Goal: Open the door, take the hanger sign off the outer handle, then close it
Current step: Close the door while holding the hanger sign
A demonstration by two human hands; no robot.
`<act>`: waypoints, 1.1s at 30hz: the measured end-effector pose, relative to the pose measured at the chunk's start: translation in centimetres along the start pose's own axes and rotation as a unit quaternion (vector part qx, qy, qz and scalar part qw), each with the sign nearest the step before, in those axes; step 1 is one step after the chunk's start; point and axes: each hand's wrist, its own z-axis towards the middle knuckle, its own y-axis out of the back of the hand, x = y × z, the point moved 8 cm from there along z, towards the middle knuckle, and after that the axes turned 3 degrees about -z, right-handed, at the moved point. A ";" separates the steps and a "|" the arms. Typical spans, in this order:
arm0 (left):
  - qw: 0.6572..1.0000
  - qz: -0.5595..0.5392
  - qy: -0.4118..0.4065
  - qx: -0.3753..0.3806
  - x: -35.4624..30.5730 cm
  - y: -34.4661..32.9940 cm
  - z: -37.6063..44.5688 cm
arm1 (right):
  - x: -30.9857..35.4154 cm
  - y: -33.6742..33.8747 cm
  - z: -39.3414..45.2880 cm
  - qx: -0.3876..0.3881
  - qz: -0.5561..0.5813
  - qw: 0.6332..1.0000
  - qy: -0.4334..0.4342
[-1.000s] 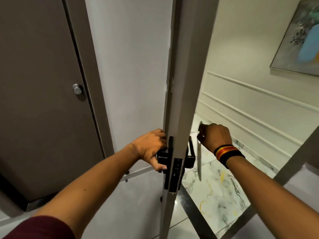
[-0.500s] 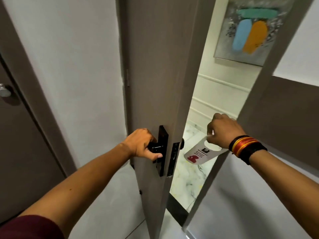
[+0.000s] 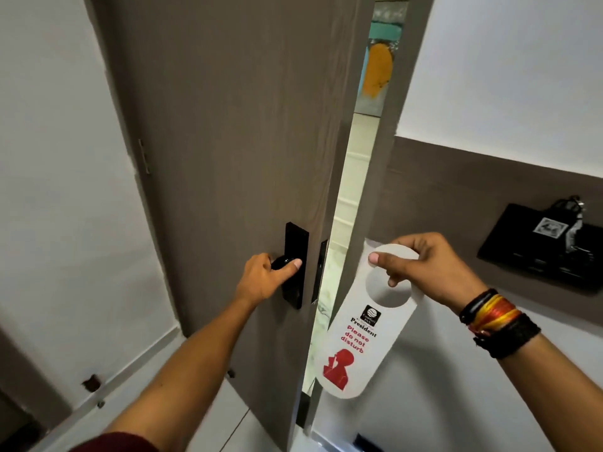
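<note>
The left hand (image 3: 264, 278) has its fingers wrapped around the inner handle (image 3: 283, 262) of the door (image 3: 228, 158), which stands only narrowly ajar. The right hand (image 3: 427, 269) pinches the sign (image 3: 362, 334), already off and inside. Only closing remains.

Hotel guest rm entry, seen from inside, grey wood-grain door (image 3: 228, 141) w/ black lock plate (image 3: 295, 256), "Please do not disturb" hanger sign (image 3: 355, 347) w/ hotel logo, corridor painting (image 3: 378, 70) showed thru gap
</note>
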 end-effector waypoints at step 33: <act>0.996 0.087 -0.022 0.000 -4.1 -9.0 9.0 | -3.7 2.6 2.0 -0.032 0.007 0.999 -0.024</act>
